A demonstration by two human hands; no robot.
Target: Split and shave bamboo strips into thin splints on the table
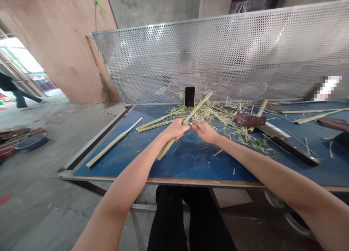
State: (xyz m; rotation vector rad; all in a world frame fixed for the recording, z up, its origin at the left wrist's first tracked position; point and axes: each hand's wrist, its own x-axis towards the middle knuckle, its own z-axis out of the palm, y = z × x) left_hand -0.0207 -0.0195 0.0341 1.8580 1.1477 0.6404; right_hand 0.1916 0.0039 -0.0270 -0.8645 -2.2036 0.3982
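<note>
My left hand (177, 129) is closed round a long pale-green stalk (200, 105), which slants from near the table's front up toward the back. My right hand (204, 131) is closed beside it, pinching a small tool with a yellowish tip (191, 124) against the stalk; most of this tool is hidden by my fingers, so its kind is unclear. Behind both hands lies a heap of thin pale-green shavings (215, 113). Two similar stalks (154, 126) rest just left of my left hand, and a paler strip (114, 142) lies farther left.
A phone (189, 96) stands upright against the perforated metal panel (152, 62) behind the blue tabletop (191, 165). To the right lie a brown wrapped piece (249, 120), a long dark-handled tool (291, 145) and more stalks (313, 111). Basins (32, 141) sit on the floor at left; a person (16, 89) is beyond.
</note>
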